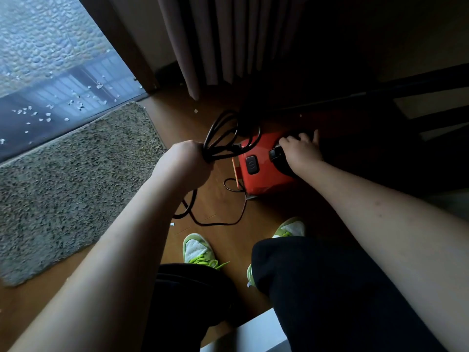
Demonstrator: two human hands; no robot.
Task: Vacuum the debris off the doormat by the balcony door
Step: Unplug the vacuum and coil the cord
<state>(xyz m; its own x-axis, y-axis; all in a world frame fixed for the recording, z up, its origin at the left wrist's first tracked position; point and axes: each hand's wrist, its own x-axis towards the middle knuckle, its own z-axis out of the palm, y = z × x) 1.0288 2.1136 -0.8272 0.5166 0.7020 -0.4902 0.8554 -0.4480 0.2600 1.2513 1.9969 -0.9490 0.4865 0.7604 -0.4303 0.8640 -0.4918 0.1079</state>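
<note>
- The shaggy grey-green rectangular doormat [76, 184] lies flat on the brown wooden floor [223, 207], its long far edge running along the glass balcony door [50, 59] at upper left.
- Small white scraps of debris [76, 102] show scattered past that far edge, along the bottom of the glass; a few single white bits lie on the floor near the mat's corners.
- The red boxy vacuum cleaner [264, 166] with a black oval button on top sits on the floor to the right of the mat, apart from it.
- The right hand [302, 151] rests on top of the vacuum at its black handle, fingers curled over it.
- The left hand [189, 161] is closed in a fist around a bundle of looped black power cord [223, 133], held up between mat and vacuum; more cord trails over the floor below to the vacuum's near side.
- A brownish pleated curtain [223, 39] hangs behind the vacuum, with dark furniture to its right.
- Green-and-white sneakers [198, 247] and black trousers [330, 288] fill the near foreground.
</note>
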